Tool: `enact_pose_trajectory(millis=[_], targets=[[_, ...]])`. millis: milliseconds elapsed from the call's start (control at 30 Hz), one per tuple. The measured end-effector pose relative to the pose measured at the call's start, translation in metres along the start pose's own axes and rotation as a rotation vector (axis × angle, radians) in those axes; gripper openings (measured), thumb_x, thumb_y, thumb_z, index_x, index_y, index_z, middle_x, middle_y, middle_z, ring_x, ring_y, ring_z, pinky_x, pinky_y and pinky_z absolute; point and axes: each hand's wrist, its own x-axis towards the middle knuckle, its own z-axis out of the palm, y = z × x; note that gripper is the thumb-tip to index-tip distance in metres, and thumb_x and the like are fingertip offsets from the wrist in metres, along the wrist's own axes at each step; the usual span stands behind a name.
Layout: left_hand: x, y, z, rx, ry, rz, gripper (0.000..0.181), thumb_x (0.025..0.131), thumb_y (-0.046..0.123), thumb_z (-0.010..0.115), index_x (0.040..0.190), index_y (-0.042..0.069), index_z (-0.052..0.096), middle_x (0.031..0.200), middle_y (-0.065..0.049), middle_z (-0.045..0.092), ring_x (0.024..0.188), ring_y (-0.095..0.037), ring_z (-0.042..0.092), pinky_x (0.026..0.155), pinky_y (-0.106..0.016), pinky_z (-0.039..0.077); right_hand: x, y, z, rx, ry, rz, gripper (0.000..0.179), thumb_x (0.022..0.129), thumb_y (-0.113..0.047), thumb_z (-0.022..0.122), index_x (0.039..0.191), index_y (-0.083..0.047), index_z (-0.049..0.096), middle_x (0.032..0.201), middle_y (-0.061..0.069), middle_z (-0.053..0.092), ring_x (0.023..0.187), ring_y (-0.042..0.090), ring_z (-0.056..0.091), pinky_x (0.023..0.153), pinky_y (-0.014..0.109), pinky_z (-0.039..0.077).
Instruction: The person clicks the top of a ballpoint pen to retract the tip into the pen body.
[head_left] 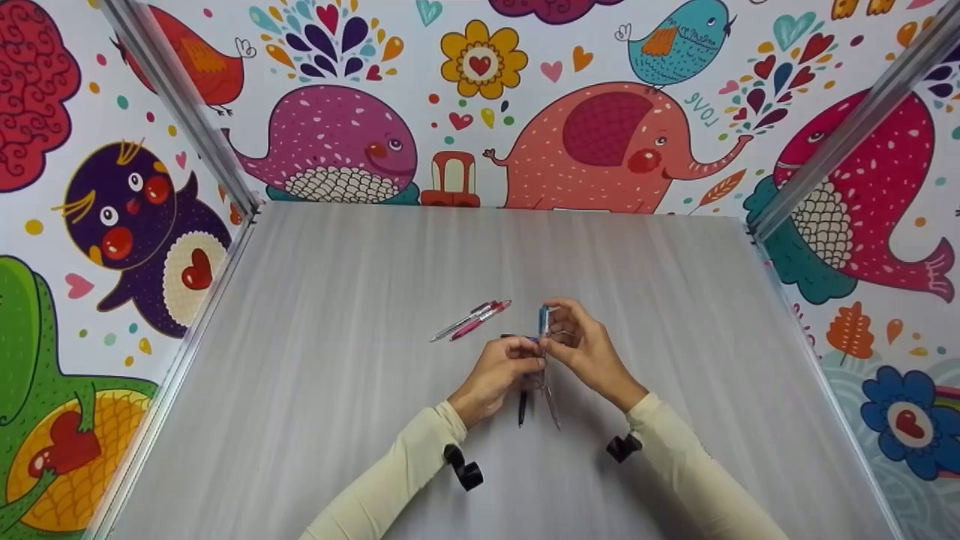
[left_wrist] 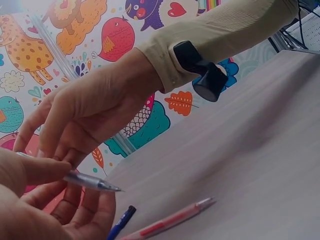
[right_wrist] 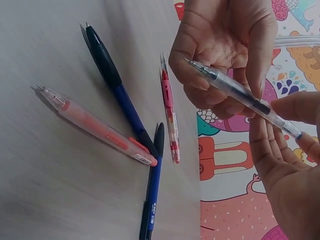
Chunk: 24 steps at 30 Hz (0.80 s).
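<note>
Both hands meet around one clear ballpoint pen [right_wrist: 235, 90] with a dark ink tube and a blue end, held above the table. My left hand [head_left: 491, 371] pinches its barrel between thumb and fingers, the metal tip sticking out in the left wrist view. At the blue end, my right hand [head_left: 589, 349] grips with thumb and fingertips. Below the hands, a pink pen [right_wrist: 100, 130] crosses a blue pen with a black grip [right_wrist: 122, 97]. A second blue pen [right_wrist: 154, 185] touches their ends.
Beyond my left hand a clear pen [head_left: 455, 325] and a pink-red pen [head_left: 476, 322] lie side by side on the grey table [head_left: 337, 300]. Metal rails [head_left: 187, 352] edge the table, and walls printed with cartoon animals [head_left: 592, 150] surround it.
</note>
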Motion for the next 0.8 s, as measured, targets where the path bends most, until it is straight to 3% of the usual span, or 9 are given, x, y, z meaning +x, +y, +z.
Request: enact_pose_trajectory(millis=[267,500,600,800], targets=[[0.001,-0.001,-0.004,0.056,-0.01,0.018,0.017,0.099,0.0,0.076,0.115,-0.003,0.072,0.106,-0.007,0.072,0.094,-0.017,0.068,0.083,-0.036,0.062,-0.001,0.001,0.0,-0.011,0.026,0.009,0.064,0.096,0.009,0.079,0.15,-0.005,0.05,0.116,0.018,0.071,0.102,0.028,0.075,0.091,0.028,0.062],[0.001,-0.001,-0.009,0.153,0.003,0.053,0.021,0.098,0.005,0.08,0.115,-0.007,0.074,0.103,-0.006,0.074,0.094,-0.021,0.07,0.078,-0.033,0.059,-0.003,0.003,0.0,0.001,0.07,-0.028,0.052,0.099,0.009,0.075,0.143,0.005,0.047,0.11,0.021,0.072,0.098,0.025,0.076,0.086,0.026,0.061],[0.001,0.0,-0.011,0.188,0.006,0.057,0.023,0.098,0.004,0.079,0.117,-0.008,0.074,0.104,-0.009,0.076,0.094,-0.022,0.07,0.077,-0.032,0.058,-0.004,0.005,-0.002,0.025,0.069,-0.034,0.049,0.1,0.009,0.073,0.141,0.005,0.047,0.109,0.022,0.074,0.096,0.028,0.077,0.085,0.031,0.064],[0.0,0.0,-0.016,0.236,0.005,0.086,0.02,0.1,0.003,0.076,0.117,-0.008,0.074,0.113,-0.025,0.077,0.094,-0.026,0.071,0.078,-0.035,0.056,-0.007,0.006,-0.008,0.086,0.066,-0.023,0.042,0.102,0.007,0.073,0.136,0.003,0.049,0.109,0.022,0.075,0.093,0.04,0.077,0.087,0.051,0.064]])
